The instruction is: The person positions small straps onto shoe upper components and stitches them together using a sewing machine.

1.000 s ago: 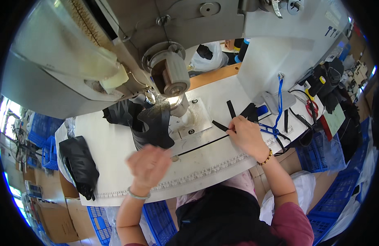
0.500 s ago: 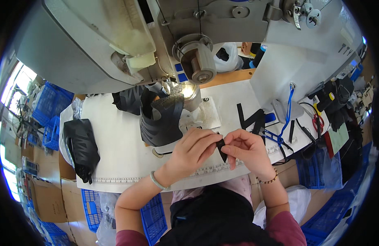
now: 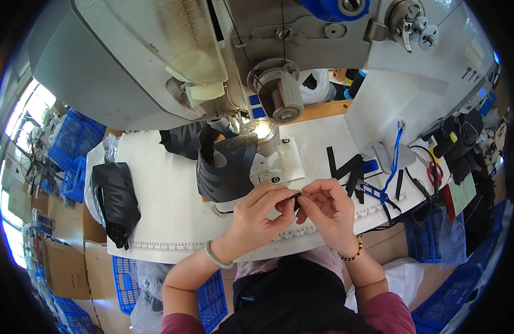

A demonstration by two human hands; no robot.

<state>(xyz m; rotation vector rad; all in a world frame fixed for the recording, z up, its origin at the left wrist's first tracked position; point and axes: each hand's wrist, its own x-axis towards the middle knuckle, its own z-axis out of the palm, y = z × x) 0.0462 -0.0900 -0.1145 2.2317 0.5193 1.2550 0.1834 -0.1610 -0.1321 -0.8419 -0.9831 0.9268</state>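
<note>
Pinching a short black strip between thumb and fingers of both left hand and right hand, keeping both sets of fingertips close together over front part of white sewing table. Covering most of strip with fingers, so not making out its full shape. Taking clock from strip: seeing sewing machine overhead at 12; dark grey shoe upper at 10, near machine's lit post; second upper also at 10, farther out; black upper at 9, lying by table's left end. Spotting overlapping black strips at 2, blue-handled snips at 3, red-handled scissors between 2 and 3, well apart from hands. Wearing pale bangle on left wrist, beaded bracelet on right.
</note>
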